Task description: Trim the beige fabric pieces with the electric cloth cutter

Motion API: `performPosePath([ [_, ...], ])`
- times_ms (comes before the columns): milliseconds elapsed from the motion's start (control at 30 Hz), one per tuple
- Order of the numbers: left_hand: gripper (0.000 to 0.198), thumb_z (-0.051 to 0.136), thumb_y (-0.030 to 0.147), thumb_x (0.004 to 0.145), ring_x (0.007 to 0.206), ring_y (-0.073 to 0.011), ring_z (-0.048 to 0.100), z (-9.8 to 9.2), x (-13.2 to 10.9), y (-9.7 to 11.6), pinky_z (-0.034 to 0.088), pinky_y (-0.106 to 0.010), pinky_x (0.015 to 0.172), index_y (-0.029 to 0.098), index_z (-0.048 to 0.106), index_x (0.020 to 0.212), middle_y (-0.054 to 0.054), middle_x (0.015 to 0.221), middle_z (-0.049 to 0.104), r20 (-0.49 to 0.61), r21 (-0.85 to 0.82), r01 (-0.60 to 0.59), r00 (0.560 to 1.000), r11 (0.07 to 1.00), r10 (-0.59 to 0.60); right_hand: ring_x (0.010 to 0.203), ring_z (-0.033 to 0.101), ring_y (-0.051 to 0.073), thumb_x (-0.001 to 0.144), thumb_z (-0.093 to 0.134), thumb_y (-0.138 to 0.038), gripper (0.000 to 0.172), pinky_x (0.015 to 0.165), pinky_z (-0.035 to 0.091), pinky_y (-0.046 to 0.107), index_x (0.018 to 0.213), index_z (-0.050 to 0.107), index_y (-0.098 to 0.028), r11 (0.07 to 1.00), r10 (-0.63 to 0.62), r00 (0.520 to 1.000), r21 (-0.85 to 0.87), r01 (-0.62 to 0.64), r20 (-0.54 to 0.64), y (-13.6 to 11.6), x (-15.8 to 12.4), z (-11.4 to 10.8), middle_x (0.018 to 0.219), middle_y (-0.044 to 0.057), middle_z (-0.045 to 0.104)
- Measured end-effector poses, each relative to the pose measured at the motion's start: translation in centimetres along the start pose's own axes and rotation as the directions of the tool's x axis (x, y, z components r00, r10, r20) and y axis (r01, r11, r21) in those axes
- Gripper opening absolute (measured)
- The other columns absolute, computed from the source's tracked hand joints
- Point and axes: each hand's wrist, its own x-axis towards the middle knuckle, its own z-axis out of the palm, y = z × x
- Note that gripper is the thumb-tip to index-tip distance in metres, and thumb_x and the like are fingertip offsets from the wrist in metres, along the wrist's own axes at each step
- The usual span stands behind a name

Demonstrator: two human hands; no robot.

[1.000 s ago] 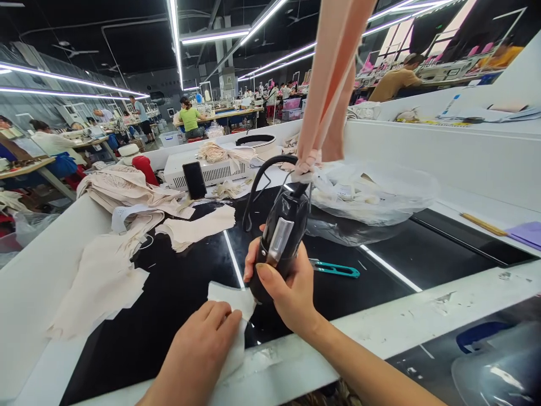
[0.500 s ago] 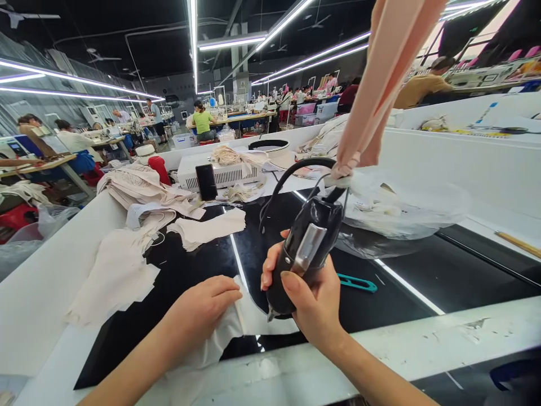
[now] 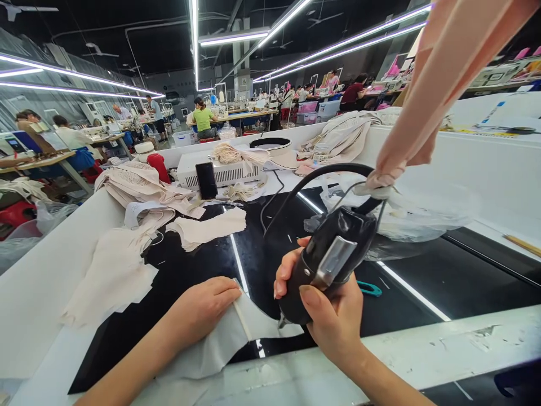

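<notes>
My right hand point(image 3: 327, 316) is wrapped around a black hand-held electric cutter point(image 3: 327, 262), its tip pointing down at a white piece of fabric point(image 3: 230, 338) on the black glossy table top point(image 3: 177, 282). A black cord loops from the tool's top, which hangs from a peach fabric strap point(image 3: 426, 107). My left hand point(image 3: 200, 307) lies on the white fabric at its left part, fingers curled and pressing it to the table.
Beige cut fabric pieces point(image 3: 127, 248) lie at the left. A teal thread snipper point(image 3: 369, 289) sits right of the tool. A clear plastic bag point(image 3: 414, 211), a white machine box point(image 3: 220, 169) with a phone point(image 3: 207, 180) leaning on it, and other workers stand further back.
My right hand has carried the cutter to the right along the white fabric. My left hand has stayed on the fabric, and more of the fabric's cut edge shows.
</notes>
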Motion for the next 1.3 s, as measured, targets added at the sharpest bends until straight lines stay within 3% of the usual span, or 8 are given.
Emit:
performPosePath([
  [167,0.030,0.046,0.010,0.101,0.120,-0.0177,0.061,0.2,-0.6,0.1,0.053,-0.032,0.105,0.019,0.060,0.126,-0.006,0.128,0.065,-0.006,0.004,0.001,1.000,1.000,-0.001,0.057,0.061,0.014,0.086,0.075,-0.040,0.038,0.051,0.053,0.028,0.117,0.057,-0.028,1.000,0.010,1.000,0.017,-0.011,0.004,0.0,0.0,-0.3,0.081,-0.001,0.064],
  [367,0.029,0.048,0.009,0.100,0.117,-0.0184,0.062,0.7,-0.8,0.2,0.055,-0.030,0.101,0.018,0.061,0.124,-0.007,0.126,0.065,-0.028,0.001,0.017,0.999,1.000,-0.017,0.056,0.061,0.014,0.086,0.074,-0.040,0.039,0.050,0.053,0.028,0.118,0.056,-0.028,1.000,0.015,1.000,-0.014,-0.015,-0.010,0.2,0.6,-0.1,0.080,-0.001,0.064],
  [533,0.030,0.047,0.010,0.100,0.117,-0.0189,0.063,0.8,-0.9,0.2,0.056,-0.031,0.100,0.020,0.059,0.126,-0.007,0.127,0.065,-0.042,-0.030,0.024,0.999,0.999,-0.026,0.055,0.059,0.013,0.087,0.073,-0.040,0.036,0.051,0.052,0.029,0.116,0.054,-0.028,1.000,-0.010,0.998,-0.008,0.009,-0.065,1.2,2.5,1.6,0.080,-0.003,0.063],
  [733,0.032,0.046,0.010,0.100,0.118,-0.0195,0.064,1.1,-1.0,0.4,0.056,-0.032,0.102,0.020,0.059,0.128,-0.007,0.129,0.065,-0.062,-0.056,0.025,0.998,0.998,-0.028,0.054,0.057,0.011,0.087,0.072,-0.038,0.033,0.053,0.051,0.027,0.107,0.049,-0.027,1.000,0.000,0.999,0.022,0.001,-0.039,3.8,4.3,3.6,0.076,-0.006,0.061],
  [1000,0.034,0.046,0.007,0.099,0.121,-0.0198,0.061,1.6,-1.1,0.3,0.052,-0.035,0.107,0.018,0.058,0.129,-0.007,0.131,0.064,-0.046,-0.063,0.022,0.999,0.998,-0.025,0.055,0.056,0.011,0.086,0.072,-0.042,0.033,0.053,0.051,0.026,0.100,0.047,-0.026,1.000,-0.011,0.999,0.009,0.011,-0.043,4.9,4.4,4.0,0.074,-0.006,0.061],
  [1300,0.033,0.043,0.011,0.102,0.122,-0.0185,0.061,1.4,-1.1,0.4,0.053,-0.033,0.106,0.018,0.057,0.131,-0.007,0.130,0.064,-0.068,-0.041,0.007,0.998,0.999,-0.010,0.055,0.057,0.012,0.087,0.070,-0.039,0.032,0.053,0.051,0.027,0.105,0.046,-0.027,1.000,-0.002,1.000,0.009,0.002,-0.026,4.9,4.3,4.2,0.074,-0.006,0.061],
])
